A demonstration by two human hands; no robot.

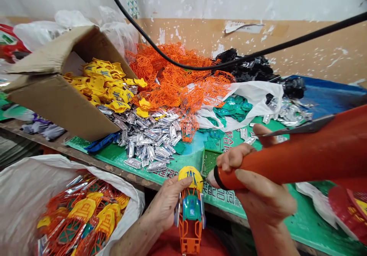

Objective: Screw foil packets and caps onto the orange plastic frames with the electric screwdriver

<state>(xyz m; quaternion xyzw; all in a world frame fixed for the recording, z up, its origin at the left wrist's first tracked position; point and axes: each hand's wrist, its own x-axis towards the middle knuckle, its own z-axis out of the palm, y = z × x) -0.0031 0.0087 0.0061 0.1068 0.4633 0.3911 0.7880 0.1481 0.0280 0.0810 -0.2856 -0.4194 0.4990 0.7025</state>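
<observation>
Pinching toy in left fingers, gripping driver in right fingers, wrapped round; could jab left thumb if held askew.

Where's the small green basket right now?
In the head view, the small green basket sits on the table just right of centre, beyond the yellow-topped assembly and left of the right hand.
</observation>
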